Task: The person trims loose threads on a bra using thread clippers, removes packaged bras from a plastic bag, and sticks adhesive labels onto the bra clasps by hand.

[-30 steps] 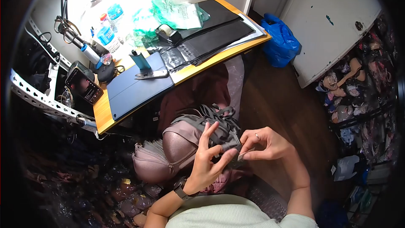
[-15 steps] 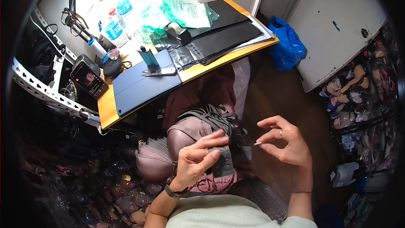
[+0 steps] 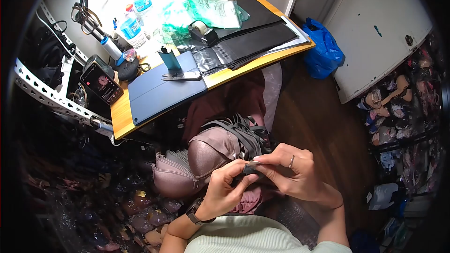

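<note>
A stack of mauve bras [image 3: 213, 152] with shiny moulded cups lies on my lap, grey straps [image 3: 243, 133] bunched at its far right side. My left hand [image 3: 220, 192] pinches the end of a dark grey bra band [image 3: 250, 170] between thumb and fingers. Close against it, my right hand [image 3: 297, 171] is closed in a pinch on a small pale flat piece [image 3: 253, 162], which meets the band at the fingertips. Whether the piece is a tag or a sticker I cannot make out.
Ahead stands a wooden desk [image 3: 225, 77] with a blue tablet case [image 3: 164, 91], thread snips [image 3: 183, 76], a tape dispenser [image 3: 203, 33] and black plastic bags [image 3: 258, 40]. A phone [image 3: 101, 83] leans at left. Bagged garments [image 3: 136, 211] surround me; a blue bag [image 3: 323, 51] sits right of the desk.
My right hand has moved left with the small pale piece, bringing it to the band end. My left thumb and fingers have closed on the band.
</note>
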### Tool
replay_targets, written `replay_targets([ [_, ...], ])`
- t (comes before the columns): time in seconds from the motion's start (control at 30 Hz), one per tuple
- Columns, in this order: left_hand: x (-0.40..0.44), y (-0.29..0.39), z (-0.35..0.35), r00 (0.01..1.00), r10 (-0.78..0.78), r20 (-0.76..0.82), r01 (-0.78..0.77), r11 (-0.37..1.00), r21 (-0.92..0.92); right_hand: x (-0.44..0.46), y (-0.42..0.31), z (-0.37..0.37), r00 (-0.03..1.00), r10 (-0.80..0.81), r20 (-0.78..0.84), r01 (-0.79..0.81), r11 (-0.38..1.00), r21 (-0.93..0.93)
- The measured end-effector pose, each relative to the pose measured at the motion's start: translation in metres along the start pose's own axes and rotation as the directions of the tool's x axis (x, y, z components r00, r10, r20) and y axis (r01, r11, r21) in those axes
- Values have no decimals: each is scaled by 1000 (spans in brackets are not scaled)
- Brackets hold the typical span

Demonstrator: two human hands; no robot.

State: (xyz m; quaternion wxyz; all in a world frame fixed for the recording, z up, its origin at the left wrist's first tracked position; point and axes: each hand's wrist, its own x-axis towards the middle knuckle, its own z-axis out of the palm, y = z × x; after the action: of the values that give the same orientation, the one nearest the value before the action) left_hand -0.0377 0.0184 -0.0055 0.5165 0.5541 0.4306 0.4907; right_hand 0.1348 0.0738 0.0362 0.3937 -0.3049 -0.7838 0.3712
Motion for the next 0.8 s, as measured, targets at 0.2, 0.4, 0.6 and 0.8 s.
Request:
replay_targets([
  [0.2,-1,-2,2,1000,-13,-8,13,998,-56,-1,1,1,1000,-19,17,19,1000,-10],
  [0.4,-1,-1,0,1000,4,14,-4,1000,0,-1,0,-1,998,-31,52,33,999,-35],
  [0.6,-2,-2,1,1000,-25,2,25,1000,-14,0,-1,-9,993,20,120,-23,999,23],
  [0.8,-2,1,-1,998,-60,27,61,997,-52,-3,3,-13,990,35,135,-45,996,71],
])
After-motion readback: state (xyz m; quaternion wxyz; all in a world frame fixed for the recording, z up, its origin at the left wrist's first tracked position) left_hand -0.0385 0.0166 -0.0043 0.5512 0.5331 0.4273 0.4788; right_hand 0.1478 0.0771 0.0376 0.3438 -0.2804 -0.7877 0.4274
